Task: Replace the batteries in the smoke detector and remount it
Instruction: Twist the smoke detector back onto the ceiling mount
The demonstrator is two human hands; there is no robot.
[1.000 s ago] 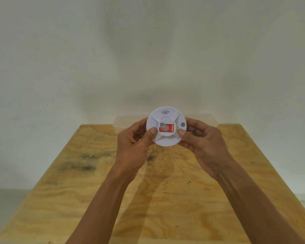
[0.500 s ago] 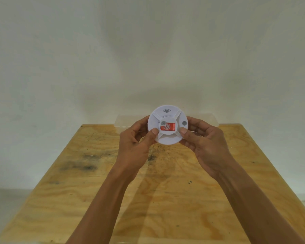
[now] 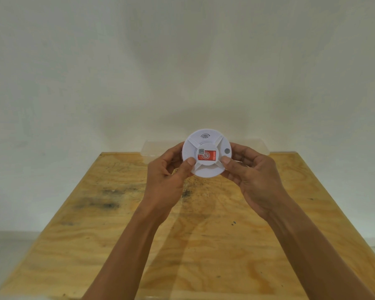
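A round white smoke detector (image 3: 206,144) with four raised ribs, a red label at its centre and a small grey button on its right is held up above the far part of the wooden table (image 3: 121,245), its face towards me. My left hand (image 3: 168,174) grips its left edge, thumb on the lower left of the face. My right hand (image 3: 250,172) grips its right edge, thumb on the lower right. The fingers of both hands curl behind it. Its back is hidden.
A clear plastic tray (image 3: 256,146) lies at the table's far edge against the white wall (image 3: 182,61), partly behind the detector and hands. Dark stains mark the table's left centre. The floor shows at both sides of the table.
The detector and both hands have risen slightly and shifted a little to the right. The grip is the same.
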